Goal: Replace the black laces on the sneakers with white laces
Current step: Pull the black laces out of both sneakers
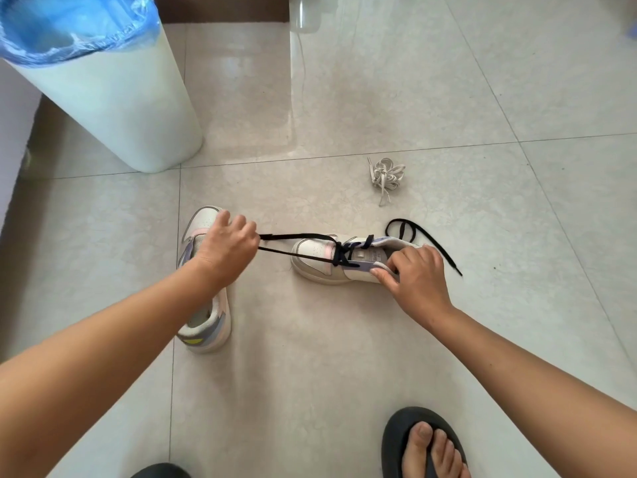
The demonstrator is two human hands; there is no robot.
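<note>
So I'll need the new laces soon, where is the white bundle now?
In the head view, the white lace bundle lies on the floor tile right of centre, beyond the sneaker being unlaced, well right of the white bin.

Tiled floor (344, 357): two sneakers (339, 258), white laces (386, 174), bin (113, 98).

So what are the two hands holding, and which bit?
The left hand grips the black lace by its pulled-out strands. The right hand pinches the sneaker at its collar edge.

Half-unlaced sneaker (331, 260) trails black lace (296, 243); bundled white laces (386, 174) lie beyond.
</note>
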